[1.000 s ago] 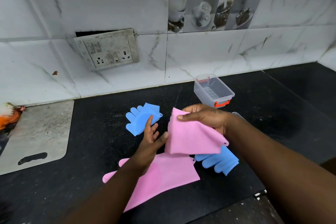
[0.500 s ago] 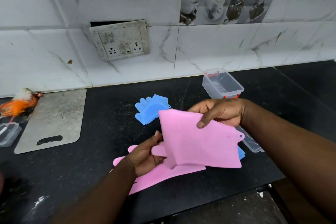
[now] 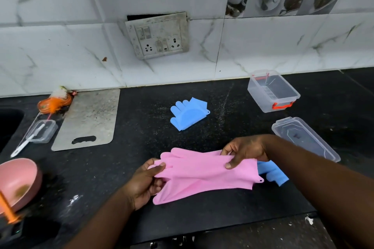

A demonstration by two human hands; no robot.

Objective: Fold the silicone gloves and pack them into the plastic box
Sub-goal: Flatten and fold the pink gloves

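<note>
A pink silicone glove (image 3: 204, 170) is stretched flat between both hands just above the black counter. My left hand (image 3: 145, 182) pinches its finger end. My right hand (image 3: 242, 151) pinches its upper edge near the cuff. A second pink glove (image 3: 172, 196) shows underneath it, resting on the counter. One folded blue glove (image 3: 188, 113) lies farther back. Another blue glove (image 3: 271, 174) peeks out under my right forearm. The clear plastic box (image 3: 271, 93) with red clips stands open at the back right, with its lid (image 3: 303, 137) lying in front of it.
A grey cutting board (image 3: 89, 119) lies at the left, with a small clear container (image 3: 40, 131), a white utensil and an orange scrubber (image 3: 54, 103) beside it. A pink bowl (image 3: 18, 182) sits at the near left edge. The sink corner is far left, the tiled wall behind.
The upper pink glove has gone from a raised, tilted sheet to lying stretched out flat between both hands. My left hand now grips its finger end. The view has shifted left and widened.
</note>
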